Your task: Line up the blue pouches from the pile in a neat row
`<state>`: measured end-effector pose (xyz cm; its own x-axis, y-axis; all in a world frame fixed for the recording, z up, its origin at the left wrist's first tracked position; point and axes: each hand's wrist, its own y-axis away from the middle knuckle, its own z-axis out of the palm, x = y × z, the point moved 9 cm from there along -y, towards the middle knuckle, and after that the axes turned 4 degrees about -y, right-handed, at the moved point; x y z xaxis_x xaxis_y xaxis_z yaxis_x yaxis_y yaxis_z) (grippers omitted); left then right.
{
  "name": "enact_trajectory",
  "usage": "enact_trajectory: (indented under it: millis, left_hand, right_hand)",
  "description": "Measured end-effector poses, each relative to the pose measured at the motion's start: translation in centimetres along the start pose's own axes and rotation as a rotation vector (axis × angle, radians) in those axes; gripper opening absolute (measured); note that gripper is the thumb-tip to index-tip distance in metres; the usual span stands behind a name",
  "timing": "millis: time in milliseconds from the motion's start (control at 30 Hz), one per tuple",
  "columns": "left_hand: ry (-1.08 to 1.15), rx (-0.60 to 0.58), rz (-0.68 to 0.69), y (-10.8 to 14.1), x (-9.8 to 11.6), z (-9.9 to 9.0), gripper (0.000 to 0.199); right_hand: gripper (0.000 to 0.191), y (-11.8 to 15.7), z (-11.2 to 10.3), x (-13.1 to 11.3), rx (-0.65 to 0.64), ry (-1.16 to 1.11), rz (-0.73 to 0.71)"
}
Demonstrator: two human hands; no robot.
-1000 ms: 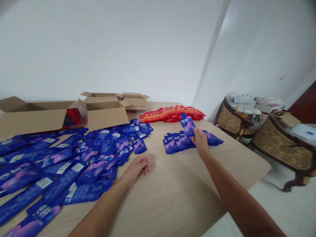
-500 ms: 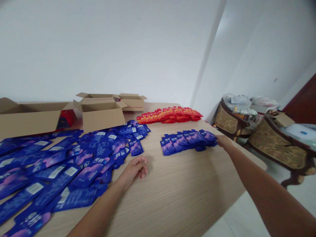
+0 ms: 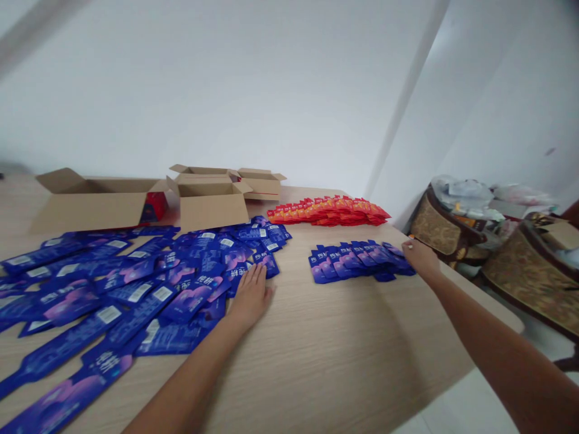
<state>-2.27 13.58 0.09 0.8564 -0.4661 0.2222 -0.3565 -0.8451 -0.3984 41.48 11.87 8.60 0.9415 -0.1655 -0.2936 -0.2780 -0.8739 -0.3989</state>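
Note:
A loose heap of blue pouches (image 3: 199, 295) with pink-purple prints and white barcode labels spreads over the left of the table. My left hand (image 3: 251, 293) is open at the heap's right edge, its fingers stretched over a blue pouch (image 3: 270, 263). Farther right, an overlapping row of blue pouches (image 3: 346, 260) lies fanned out. At that row's right end my right hand (image 3: 423, 257) is closed, with its fingertips on the end blue pouch (image 3: 400, 256); the hand partly hides this pouch's edge.
Behind the blue row lies a fanned stack of red-orange pouches (image 3: 330, 212). Open cardboard boxes (image 3: 212, 210) stand along the back left, near the wall. Patterned chairs (image 3: 436, 226) piled with plastic bags (image 3: 465, 196) are beyond the right edge of the wooden table (image 3: 325, 355).
My left hand has gone from loosely curled on the bare tabletop to stretched out over the heap's edge. My right hand stays at the row's right end. The view has shifted left.

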Motion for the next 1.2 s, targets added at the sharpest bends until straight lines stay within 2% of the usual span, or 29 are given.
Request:
enact_trajectory:
  millis: [67,133,233,300,367,467,533,633,700,800,833,867,967,1000,1033,1100,1200]
  left_hand:
    - [-0.078,-0.070,0.021,0.3,1.2,0.4,0.048]
    - [-0.119,-0.097,0.064,0.6,2.8,0.0,0.044]
    - [-0.128,-0.080,0.138,0.8,4.9,-1.1,0.039]
    - [-0.100,-0.046,0.131,0.9,5.3,-1.5,0.045]
    - [-0.047,-0.029,0.090,1.0,4.9,-1.4,0.053]
    - [0.077,-0.016,0.079,1.0,4.1,-0.9,0.048]
    - [0.198,0.023,0.048,0.9,3.1,-0.9,0.041]
    - [0.473,0.085,-0.087,0.4,1.2,-0.9,0.039]
    - [0.753,0.139,-0.217,0.1,-0.2,-0.8,0.042]
    - [1.148,0.238,-0.450,0.4,-2.0,-0.3,0.043]
    - [1.233,0.194,-0.496,0.4,-1.9,0.1,0.040]
    - [1.290,0.094,-0.510,0.4,-1.2,0.6,0.037]
    - [1.364,-0.298,-0.458,0.8,1.8,1.8,0.036]
    - [1.379,-0.374,-0.443,1.1,2.5,1.9,0.036]
    - [1.393,-0.409,-0.439,1.3,2.9,2.0,0.036]
    - [1.415,-0.405,-0.438,1.4,3.2,1.8,0.035]
    - [1.383,-0.295,-0.427,1.1,2.9,1.4,0.035]
  right_hand:
    - [0.024,-0.4,0.5,-2.2,0.010,-0.015,-0.009]
    - [0.024,0.1,1.4,-5.9,0.005,-0.053,-0.065]
    - [0.026,3.2,4.7,-14.4,-0.151,-0.208,-0.291]
    - [0.029,6.2,7.3,-20.1,-0.277,-0.308,-0.416]
    - [0.032,8.5,10.0,-23.8,-0.354,-0.346,-0.392]
    - [0.041,9.8,13.1,-27.0,-0.368,-0.469,-0.284]
    - [0.051,9.9,15.2,-27.9,-0.422,-0.674,-0.165]
    - [0.057,10.2,17.6,-27.9,-0.529,-1.036,0.071]
    - [0.064,10.5,17.8,-27.6,-0.545,-1.209,0.166]
    - [0.077,10.7,16.1,-27.6,-0.517,-1.314,0.102]
    - [0.078,10.8,15.2,-27.7,-0.511,-1.314,0.041]
    - [0.077,10.9,14.4,-27.9,-0.505,-1.303,-0.027]
    - [0.069,11.1,12.5,-28.0,-0.440,-1.222,-0.167]
    - [0.067,11.1,12.2,-27.8,-0.400,-1.189,-0.183]
    - [0.066,11.1,12.1,-27.6,-0.359,-1.159,-0.186]
    - [0.064,11.3,12.4,-27.1,-0.308,-1.132,-0.153]
    - [0.057,12.0,14.4,-26.7,-0.398,-1.209,-0.009]
